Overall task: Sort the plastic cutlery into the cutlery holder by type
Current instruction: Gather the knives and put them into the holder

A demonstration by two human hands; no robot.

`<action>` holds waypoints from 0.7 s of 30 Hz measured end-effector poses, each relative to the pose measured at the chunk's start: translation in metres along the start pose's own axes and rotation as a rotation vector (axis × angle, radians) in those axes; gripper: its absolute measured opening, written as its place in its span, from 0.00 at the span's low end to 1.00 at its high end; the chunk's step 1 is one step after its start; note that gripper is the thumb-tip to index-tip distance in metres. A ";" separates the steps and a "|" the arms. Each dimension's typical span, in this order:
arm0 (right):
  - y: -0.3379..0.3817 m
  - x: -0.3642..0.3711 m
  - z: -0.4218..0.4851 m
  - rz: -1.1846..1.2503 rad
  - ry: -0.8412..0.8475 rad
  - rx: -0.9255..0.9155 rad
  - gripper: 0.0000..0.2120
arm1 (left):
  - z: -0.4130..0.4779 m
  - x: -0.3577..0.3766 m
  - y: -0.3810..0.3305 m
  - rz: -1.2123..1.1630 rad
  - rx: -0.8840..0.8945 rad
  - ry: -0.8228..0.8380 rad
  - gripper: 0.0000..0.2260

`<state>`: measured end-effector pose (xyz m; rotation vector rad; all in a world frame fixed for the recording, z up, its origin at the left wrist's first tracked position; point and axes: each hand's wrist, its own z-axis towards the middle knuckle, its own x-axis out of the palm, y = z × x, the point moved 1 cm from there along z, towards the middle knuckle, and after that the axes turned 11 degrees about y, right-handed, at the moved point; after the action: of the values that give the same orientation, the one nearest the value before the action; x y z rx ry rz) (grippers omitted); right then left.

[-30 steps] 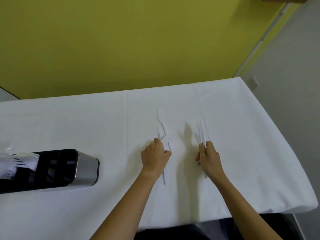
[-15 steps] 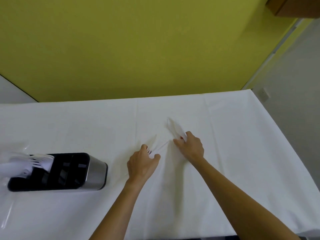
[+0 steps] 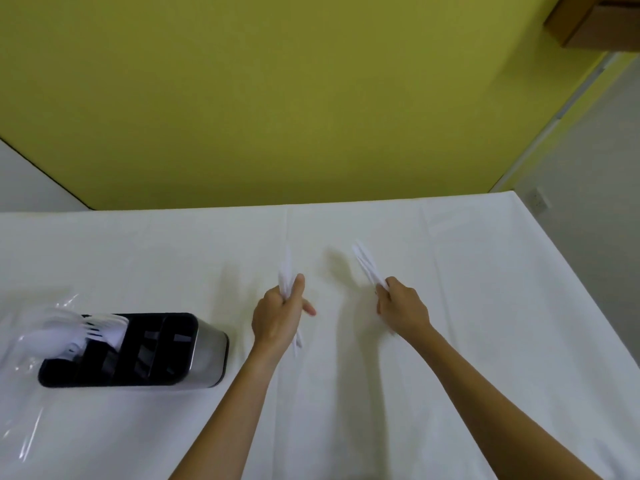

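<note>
Both hands grip bundles of white plastic cutlery: left hand (image 3: 277,315) one bundle (image 3: 286,277), right hand (image 3: 403,308) another (image 3: 367,266), above the desk (image 3: 485,306).

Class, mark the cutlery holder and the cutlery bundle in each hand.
cutlery holder (image 3: 209,358), head view, steel end wall.
left cutlery bundle (image 3: 285,277), head view, upper ends.
right cutlery bundle (image 3: 367,266), head view, blurred upper ends.

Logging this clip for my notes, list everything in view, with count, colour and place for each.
cutlery holder: one, black and steel, table's left side.
cutlery in holder: several, white, its left end.
left bundle: few blurred pieces, white, in left hand.
right bundle: few blurred pieces, white, in right hand.
plastic wrap: one, clear, far left.
tablecloth: one, white, over table.
wall: one, yellow, behind table.
left hand: one, grips left bundle.
right hand: one, grips right bundle.
</note>
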<state>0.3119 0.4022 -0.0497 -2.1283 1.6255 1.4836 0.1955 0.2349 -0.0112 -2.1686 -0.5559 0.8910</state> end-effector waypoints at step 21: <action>0.006 0.007 -0.075 0.926 0.425 -0.116 0.12 | -0.003 0.026 -0.035 -0.681 0.018 0.499 0.21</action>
<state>0.3541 0.3518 -0.0126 -1.8959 3.0237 1.3205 0.2110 0.2724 0.0052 -1.8767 -0.9300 -0.0125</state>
